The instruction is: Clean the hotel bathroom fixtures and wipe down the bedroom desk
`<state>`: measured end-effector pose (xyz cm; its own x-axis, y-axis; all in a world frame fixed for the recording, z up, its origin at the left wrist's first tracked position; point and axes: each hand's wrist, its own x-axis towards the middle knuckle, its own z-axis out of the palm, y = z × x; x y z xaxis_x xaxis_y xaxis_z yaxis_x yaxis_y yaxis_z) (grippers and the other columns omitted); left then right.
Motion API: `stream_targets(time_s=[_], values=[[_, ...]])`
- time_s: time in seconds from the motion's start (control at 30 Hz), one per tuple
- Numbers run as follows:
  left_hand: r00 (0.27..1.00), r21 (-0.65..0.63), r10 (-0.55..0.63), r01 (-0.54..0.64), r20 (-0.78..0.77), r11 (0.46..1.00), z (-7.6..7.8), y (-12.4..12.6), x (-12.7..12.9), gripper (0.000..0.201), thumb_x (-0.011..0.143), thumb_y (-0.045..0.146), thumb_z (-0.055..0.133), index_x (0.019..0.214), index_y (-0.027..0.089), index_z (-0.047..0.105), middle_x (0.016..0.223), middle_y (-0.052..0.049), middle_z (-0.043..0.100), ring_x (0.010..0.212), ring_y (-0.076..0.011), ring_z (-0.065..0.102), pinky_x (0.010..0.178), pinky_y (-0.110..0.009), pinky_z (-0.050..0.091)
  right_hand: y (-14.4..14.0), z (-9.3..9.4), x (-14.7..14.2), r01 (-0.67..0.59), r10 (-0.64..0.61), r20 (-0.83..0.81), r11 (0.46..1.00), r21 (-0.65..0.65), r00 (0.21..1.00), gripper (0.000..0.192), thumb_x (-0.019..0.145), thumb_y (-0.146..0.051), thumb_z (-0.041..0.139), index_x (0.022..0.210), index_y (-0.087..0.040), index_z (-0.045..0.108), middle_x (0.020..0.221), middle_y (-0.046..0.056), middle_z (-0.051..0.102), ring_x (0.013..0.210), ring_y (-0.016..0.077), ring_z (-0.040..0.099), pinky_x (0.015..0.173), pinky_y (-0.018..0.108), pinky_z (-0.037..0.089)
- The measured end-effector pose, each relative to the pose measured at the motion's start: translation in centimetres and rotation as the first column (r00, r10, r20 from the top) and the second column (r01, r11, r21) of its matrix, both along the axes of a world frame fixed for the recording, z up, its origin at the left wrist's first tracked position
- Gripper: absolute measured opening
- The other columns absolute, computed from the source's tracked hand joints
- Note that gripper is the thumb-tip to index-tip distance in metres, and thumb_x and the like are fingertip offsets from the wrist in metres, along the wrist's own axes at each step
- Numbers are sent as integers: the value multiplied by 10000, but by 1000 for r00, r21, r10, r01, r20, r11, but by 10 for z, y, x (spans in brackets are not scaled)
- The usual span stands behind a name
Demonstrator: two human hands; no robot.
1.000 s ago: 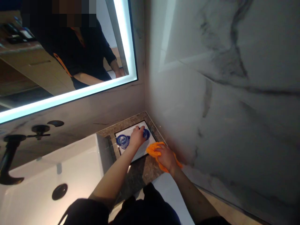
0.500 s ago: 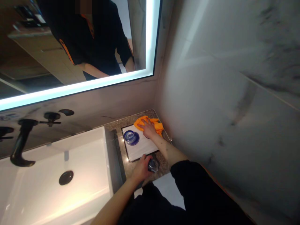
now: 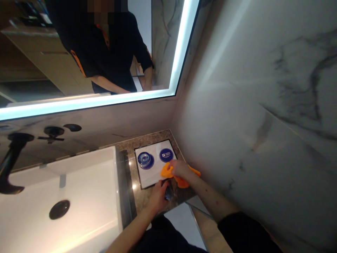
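My right hand [image 3: 180, 168] is closed on an orange cloth [image 3: 181, 182], which bunches under the fingers and hangs over the right edge of a white tray [image 3: 152, 178]. Near the tray's front edge, my left hand [image 3: 157, 197] grips a clear drinking glass [image 3: 167, 193], partly hidden by the fingers. On the tray lie two round blue coasters. The right coaster [image 3: 166, 155] is bare and shows white print. Standing on the left one is another glass [image 3: 144, 160].
A white rectangular sink [image 3: 117, 182] is to the left, with a black wall tap [image 3: 13, 165] over it. The stone counter [image 3: 138, 202] surrounds the tray. A lit mirror [image 3: 168, 52] hangs above, and a marble wall [image 3: 237, 123] rises at the right.
My right hand has drawn the orange cloth from the tray's back right corner toward its front right, uncovering the right coaster. My left hand still holds the glass, slightly lower in view.
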<state>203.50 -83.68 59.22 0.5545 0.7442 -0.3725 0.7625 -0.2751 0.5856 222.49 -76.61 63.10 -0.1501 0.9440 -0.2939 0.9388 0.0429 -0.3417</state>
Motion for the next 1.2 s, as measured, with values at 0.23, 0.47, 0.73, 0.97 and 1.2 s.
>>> stream_targets(time_s=[0.23,0.47,0.73,0.97,1.2], values=[[999,-1,11,-11,-52,1000,-4,0,1,644,732,141,717,1361,198,594,1280,-126,554,1213,-288,566,1074,-368,448,77,-4,7,171,-176,20,974,147,984,611,885,-155,543,1486,-248,605,1647,45,453,1451,271,470,1200,385,361],[998,8,40,-39,-54,999,1,-3,3,693,754,183,728,1429,204,571,1282,-125,568,1202,-292,574,1068,-377,439,10,-20,8,137,-137,40,991,7,990,582,895,-170,546,1473,-168,612,1572,102,544,1491,235,458,1261,358,295],[996,58,14,-9,-86,998,2,-2,1,695,748,155,722,1426,182,569,1290,-137,566,1221,-299,568,1077,-380,437,-74,-27,25,141,-143,-95,990,-27,985,550,807,-73,583,1322,-193,736,1474,84,641,1408,232,556,1237,363,377],[999,329,-8,-7,45,944,68,31,9,604,796,177,710,1385,210,583,1240,-111,575,1156,-271,593,1064,-372,475,-122,-28,44,407,-375,-331,913,29,866,553,760,-49,545,1235,-218,774,1456,56,656,1404,209,562,1244,365,390],[980,476,47,53,-196,878,81,130,75,659,809,164,722,1444,149,545,1249,-174,586,1178,-309,613,1024,-371,479,-159,-53,23,468,-414,-488,884,-13,769,589,724,-63,600,1269,-211,768,1521,98,593,1391,256,579,1252,402,386]])
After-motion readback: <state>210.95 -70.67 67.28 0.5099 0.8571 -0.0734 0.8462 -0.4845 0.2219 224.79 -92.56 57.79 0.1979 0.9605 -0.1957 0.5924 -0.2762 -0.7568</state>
